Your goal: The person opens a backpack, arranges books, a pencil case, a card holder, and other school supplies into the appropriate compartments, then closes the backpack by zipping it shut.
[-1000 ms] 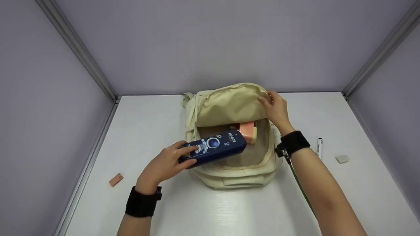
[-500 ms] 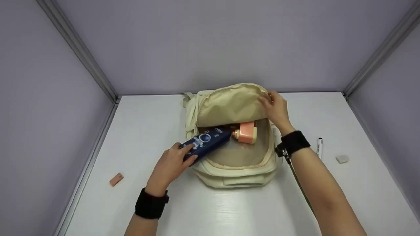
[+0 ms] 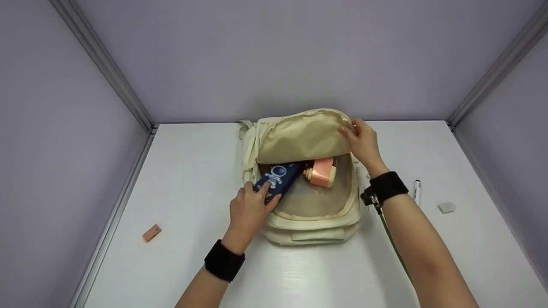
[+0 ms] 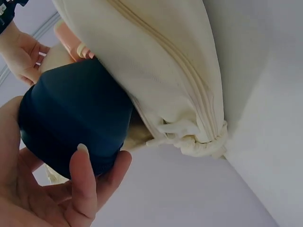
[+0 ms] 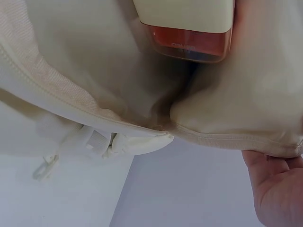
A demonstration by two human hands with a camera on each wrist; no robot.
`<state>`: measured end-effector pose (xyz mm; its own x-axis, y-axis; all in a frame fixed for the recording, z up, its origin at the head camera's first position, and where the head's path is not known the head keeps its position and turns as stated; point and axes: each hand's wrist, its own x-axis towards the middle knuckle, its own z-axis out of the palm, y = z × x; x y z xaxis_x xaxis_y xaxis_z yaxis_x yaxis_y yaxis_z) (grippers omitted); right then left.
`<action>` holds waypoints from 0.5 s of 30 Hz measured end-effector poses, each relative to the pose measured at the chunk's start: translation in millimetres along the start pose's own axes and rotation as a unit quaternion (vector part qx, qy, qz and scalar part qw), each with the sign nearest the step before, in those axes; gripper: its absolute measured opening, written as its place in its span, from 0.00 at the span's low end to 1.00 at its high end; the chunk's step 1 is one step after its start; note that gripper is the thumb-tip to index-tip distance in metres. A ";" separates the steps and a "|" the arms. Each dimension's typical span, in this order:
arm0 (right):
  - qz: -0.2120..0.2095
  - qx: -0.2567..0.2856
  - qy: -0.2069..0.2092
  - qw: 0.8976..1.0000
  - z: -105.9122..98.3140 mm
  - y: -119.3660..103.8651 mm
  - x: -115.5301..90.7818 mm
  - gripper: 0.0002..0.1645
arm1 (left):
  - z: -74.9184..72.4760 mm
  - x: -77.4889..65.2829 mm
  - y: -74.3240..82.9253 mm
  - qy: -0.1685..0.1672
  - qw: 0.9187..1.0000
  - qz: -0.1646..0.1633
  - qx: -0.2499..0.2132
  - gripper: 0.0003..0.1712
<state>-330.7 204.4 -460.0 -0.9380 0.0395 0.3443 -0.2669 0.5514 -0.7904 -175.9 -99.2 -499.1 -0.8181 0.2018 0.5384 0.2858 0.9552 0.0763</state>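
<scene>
My left hand (image 3: 250,209) grips the near end of a dark blue pencil case (image 3: 280,177) with an astronaut print. Its far end is inside a cream backpack (image 3: 317,235), hidden under the raised flap (image 3: 306,137). In the left wrist view, fingers and thumb wrap around the end of the case. My right hand (image 3: 364,141) pinches the flap's edge at the right and holds it up. Beside the case, inside the bag, lies an orange and cream pencil sharpener (image 3: 322,173); the right wrist view shows its translucent red part.
A pink eraser (image 3: 152,233) lies on the white table (image 3: 184,171) at the left. To the right of the bag are a white marker (image 3: 417,191) and a grey-white eraser (image 3: 446,208). Walls (image 3: 274,55) enclose the table at the back and sides.
My left hand has moved right and forward, sliding the pencil case deeper into the backpack and turning it more lengthwise. The right hand keeps holding the flap, nearly still.
</scene>
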 end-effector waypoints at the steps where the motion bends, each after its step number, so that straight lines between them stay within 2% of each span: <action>1: -0.001 0.001 -0.001 1.000 -0.4 0.3 -0.1 0.20 | 2.3 1.0 3.3 0.001 1.000 -0.009 0.001 0.26; 10: -0.003 0.011 -0.002 1.000 -2.2 2.0 1.0 0.20 | 21.3 15.0 29.0 -0.025 0.997 -0.071 0.013 0.28; 15: 0.006 0.015 -0.003 1.000 -2.3 2.7 1.3 0.20 | 28.3 16.8 40.1 -0.052 0.996 -0.067 -0.005 0.33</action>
<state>-332.2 207.9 -460.5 -0.9426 0.0411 0.3313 -0.2615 0.5258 -0.8094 -192.2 -51.3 -510.7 -0.8967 0.0943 0.4325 0.1745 0.9732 0.1496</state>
